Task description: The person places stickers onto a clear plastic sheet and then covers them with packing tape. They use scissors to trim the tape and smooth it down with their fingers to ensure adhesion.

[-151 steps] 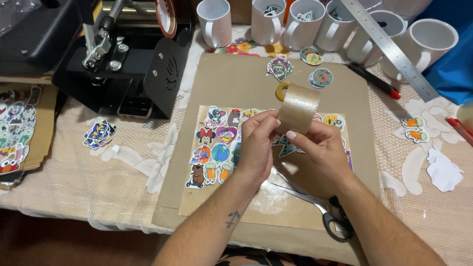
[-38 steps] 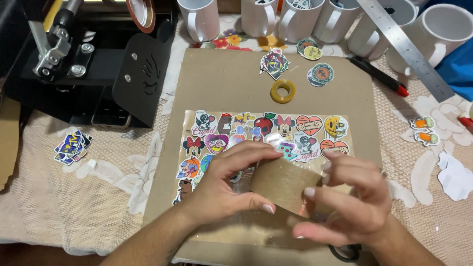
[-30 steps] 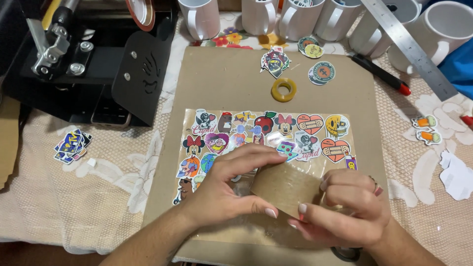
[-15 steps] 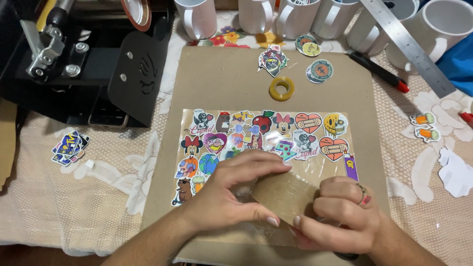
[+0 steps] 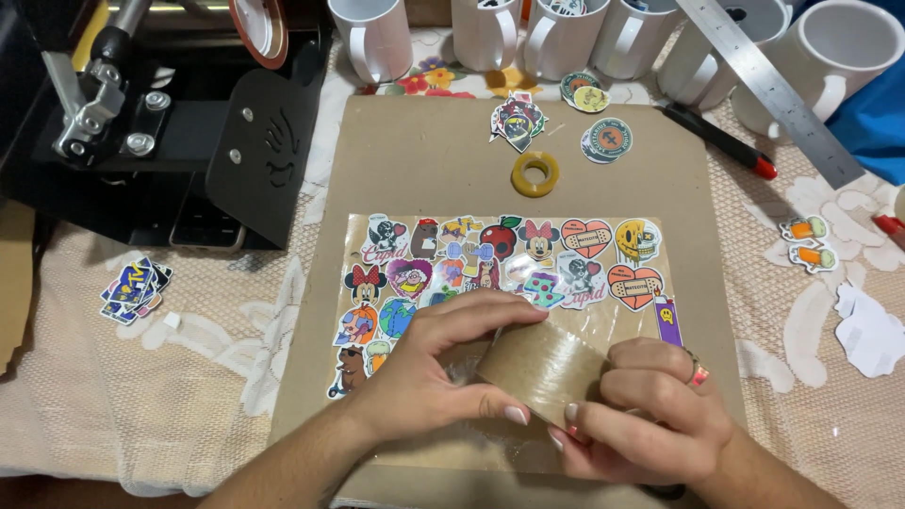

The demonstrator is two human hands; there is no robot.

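Both my hands hold a wide roll of brown packing tape (image 5: 542, 368) low over the near edge of a sheet of colourful stickers (image 5: 500, 269). My left hand (image 5: 434, 372) wraps the roll's left side, thumb under and fingers across the top. My right hand (image 5: 641, 415) grips its right end, a ring on one finger. The sticker sheet lies on a brown cardboard mat (image 5: 434, 160), with a glossy clear layer over part of it. A small yellow tape roll (image 5: 534, 173) rests on the mat beyond the sheet.
A black heat press (image 5: 160, 141) stands at the back left. Several white mugs (image 5: 377, 38) line the far edge, with a steel ruler (image 5: 768, 85) and a red-tipped pen (image 5: 721, 139) at right. Loose stickers (image 5: 137, 287) lie on the lace tablecloth (image 5: 189, 377).
Five seconds ago I held the roll up above the sheet. Since then both hands have brought it down to the sheet's near edge and drawn it slightly toward me.
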